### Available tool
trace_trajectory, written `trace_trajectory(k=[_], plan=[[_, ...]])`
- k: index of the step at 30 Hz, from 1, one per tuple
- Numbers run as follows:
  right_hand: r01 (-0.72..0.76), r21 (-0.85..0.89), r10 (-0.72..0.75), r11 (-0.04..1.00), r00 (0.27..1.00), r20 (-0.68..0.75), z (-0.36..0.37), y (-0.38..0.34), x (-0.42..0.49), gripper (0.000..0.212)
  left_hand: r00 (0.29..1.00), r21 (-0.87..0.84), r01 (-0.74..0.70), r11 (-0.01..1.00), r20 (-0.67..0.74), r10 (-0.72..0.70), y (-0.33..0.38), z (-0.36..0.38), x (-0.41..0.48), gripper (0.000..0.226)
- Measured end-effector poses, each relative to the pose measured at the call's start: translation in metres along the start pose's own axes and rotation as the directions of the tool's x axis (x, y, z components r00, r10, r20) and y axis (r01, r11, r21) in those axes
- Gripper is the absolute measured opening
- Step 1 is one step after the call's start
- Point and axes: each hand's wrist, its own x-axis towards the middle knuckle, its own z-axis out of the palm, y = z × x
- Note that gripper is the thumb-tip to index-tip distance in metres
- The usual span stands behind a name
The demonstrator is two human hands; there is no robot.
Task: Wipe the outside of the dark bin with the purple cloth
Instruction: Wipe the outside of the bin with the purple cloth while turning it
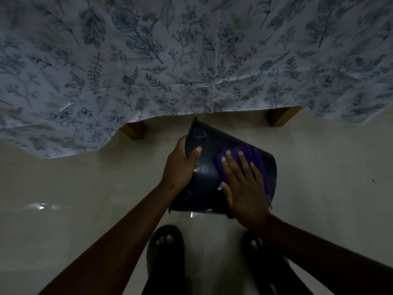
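Note:
The dark bin [209,167] lies tipped on its side above the pale floor, its narrower end pointing away from me. My left hand [180,165] grips that far end, thumb across the flat base. My right hand [244,184] lies flat with fingers spread on the purple cloth [258,165], pressing it against the bin's upper side wall. The cloth shows around and beyond the fingers, toward the bin's right edge. The bin's opening faces me and is mostly hidden.
A floral white-and-blue sheet [191,60] hangs over a bed across the top, with two wooden legs [134,129] [280,118] just beyond the bin. Glossy pale floor [85,188] spreads around. My feet in dark sandals [165,248] stand right below the bin.

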Motion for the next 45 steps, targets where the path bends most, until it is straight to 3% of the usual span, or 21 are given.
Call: trace_trajectory(k=[5,8,10,15,18,20,22,25,29,33,36,39,45], plan=[[0.149,0.035,-0.15,0.988,0.988,0.037,-0.01,0.0,0.055,0.056,1.0,0.003,-0.002,1.0,-0.006,0.002,-0.001,0.001,-0.001,0.032],[-0.046,0.176,0.045,0.983,0.999,0.01,-0.017,0.021,0.092,0.055,1.0,0.021,0.002,1.0,-0.015,-0.001,-0.002,0.0,0.0,0.035],[-0.111,0.163,0.113,0.98,0.994,0.0,-0.016,0.023,0.083,0.056,1.0,0.035,0.001,0.999,-0.02,-0.001,-0.002,0.0,-0.002,0.036],[0.127,0.01,-0.127,0.992,0.992,0.004,-0.006,-0.018,0.011,0.057,1.0,0.025,0.008,1.0,-0.027,-0.008,-0.006,0.002,-0.003,0.035],[0.219,0.004,-0.22,0.976,0.975,0.015,-0.007,-0.016,0.034,0.055,1.0,0.005,0.019,1.0,-0.008,-0.019,-0.005,0.002,-0.002,0.034],[0.15,0.046,-0.151,0.988,0.988,0.021,-0.01,-0.002,0.068,0.052,0.999,-0.03,0.031,0.999,0.016,-0.03,-0.006,0.001,-0.003,0.034],[-0.034,0.135,0.032,0.99,0.999,0.015,-0.016,0.019,0.09,0.05,0.999,-0.045,0.035,0.998,0.022,-0.034,-0.008,0.0,-0.006,0.033],[-0.158,0.156,0.161,0.975,0.987,-0.009,-0.014,0.034,0.062,0.051,0.999,-0.023,0.039,0.999,0.016,-0.039,-0.006,-0.001,-0.008,0.033],[0.077,0.013,-0.077,0.997,0.996,0.037,0.0,0.001,-0.016,0.058,0.996,-0.006,0.075,0.997,0.04,-0.075,0.001,-0.001,0.009,0.03],[0.205,0.003,-0.205,0.979,0.979,0.005,-0.007,-0.009,0.027,0.055,0.993,-0.006,0.069,0.998,0.097,-0.068,0.004,0.0,0.017,0.034],[-0.017,0.131,0.014,0.991,1.0,0.023,-0.015,0.016,0.084,0.046,0.994,0.022,0.063,0.998,0.084,-0.065,0.0,-0.001,0.012,0.032],[-0.193,0.224,0.19,0.955,0.981,0.036,-0.013,0.034,0.075,0.044,0.996,0.049,0.047,0.998,0.07,-0.05,-0.001,-0.002,0.007,0.031],[0.078,0.048,-0.08,0.996,0.996,0.041,-0.009,-0.016,-0.002,0.055,0.996,0.08,0.035,0.996,0.074,-0.041,-0.001,-0.002,0.015,0.028]])
